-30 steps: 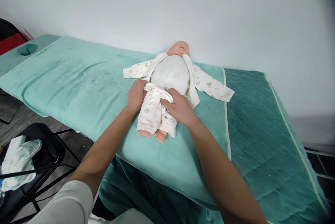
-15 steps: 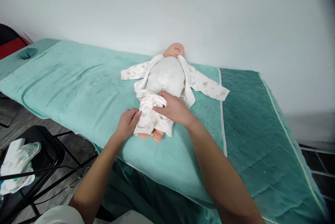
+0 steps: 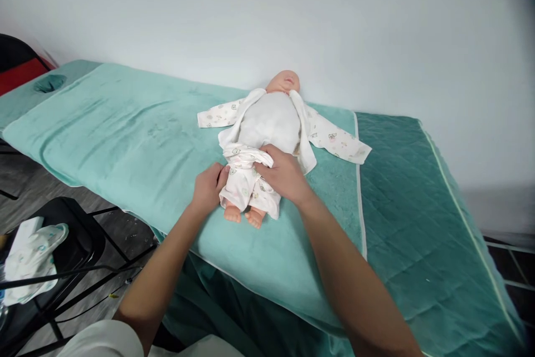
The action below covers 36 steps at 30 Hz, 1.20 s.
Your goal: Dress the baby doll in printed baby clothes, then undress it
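Note:
A baby doll point(image 3: 271, 123) lies on its back on a light green towel point(image 3: 125, 134), head toward the wall. Its printed white jacket point(image 3: 330, 137) lies spread open to both sides, baring a white cloth torso. Printed white trousers point(image 3: 246, 187) cover its legs, with bare feet showing below. My right hand point(image 3: 284, 173) is closed on the trousers' waistband at the doll's belly. My left hand point(image 3: 208, 188) is curled against the outer side of the left-hand trouser leg, gripping the fabric.
The towel covers a massage table point(image 3: 418, 218) with a darker quilted green cover, set against a white wall. A black chair point(image 3: 62, 245) at lower left holds a folded printed cloth point(image 3: 31, 259). A red and black seat point(image 3: 16, 64) stands at far left.
My left hand left the waistband, dropped toward the doll's feet, then came back to the trouser leg. The trousers sit a little lower on the doll. My right hand stayed at the waistband.

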Tool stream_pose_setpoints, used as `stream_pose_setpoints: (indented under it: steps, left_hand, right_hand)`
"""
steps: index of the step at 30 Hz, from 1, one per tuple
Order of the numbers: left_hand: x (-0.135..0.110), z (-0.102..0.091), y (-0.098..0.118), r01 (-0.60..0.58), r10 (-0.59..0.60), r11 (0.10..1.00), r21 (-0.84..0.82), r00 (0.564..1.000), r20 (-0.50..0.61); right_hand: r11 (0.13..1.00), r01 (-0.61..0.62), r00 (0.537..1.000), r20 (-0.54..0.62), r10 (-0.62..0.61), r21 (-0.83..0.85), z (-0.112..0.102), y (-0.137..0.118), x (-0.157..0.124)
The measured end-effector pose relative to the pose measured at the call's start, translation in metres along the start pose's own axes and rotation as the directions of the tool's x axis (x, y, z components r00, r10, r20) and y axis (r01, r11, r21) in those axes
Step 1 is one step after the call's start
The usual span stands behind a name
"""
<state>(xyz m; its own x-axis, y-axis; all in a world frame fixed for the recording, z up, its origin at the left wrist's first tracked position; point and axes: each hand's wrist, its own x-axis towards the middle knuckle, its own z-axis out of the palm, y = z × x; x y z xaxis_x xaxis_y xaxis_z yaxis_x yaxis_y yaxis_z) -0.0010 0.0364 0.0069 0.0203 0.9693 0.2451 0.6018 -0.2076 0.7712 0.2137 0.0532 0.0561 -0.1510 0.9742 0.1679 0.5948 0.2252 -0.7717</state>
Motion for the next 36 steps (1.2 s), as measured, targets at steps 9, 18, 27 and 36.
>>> stream_pose_setpoints:
  steps: [9,18,27,36]
  left_hand:
    - [0.001,-0.004,-0.003,0.049,-0.049,0.971,-0.232,0.999,0.006]
    - [0.081,0.016,-0.028,0.060,-0.155,0.953,-0.299,0.939,-0.306]
    - [0.149,0.034,-0.038,0.020,-0.003,0.945,0.327,0.999,-0.052]
    - [0.143,0.027,-0.042,0.049,-0.051,0.999,-0.024,0.991,-0.127]
  right_hand:
    - [0.997,-0.016,0.999,0.044,0.013,0.073,-0.003,0.000,-0.001]
    - [0.948,0.010,0.992,0.118,-0.050,0.318,-0.003,0.009,-0.001]
    - [0.963,0.053,0.775,-0.618,0.128,0.266,-0.030,0.065,0.022]
    - [0.912,-0.406,0.781,-0.500,0.375,0.050,-0.037,0.117,0.036]
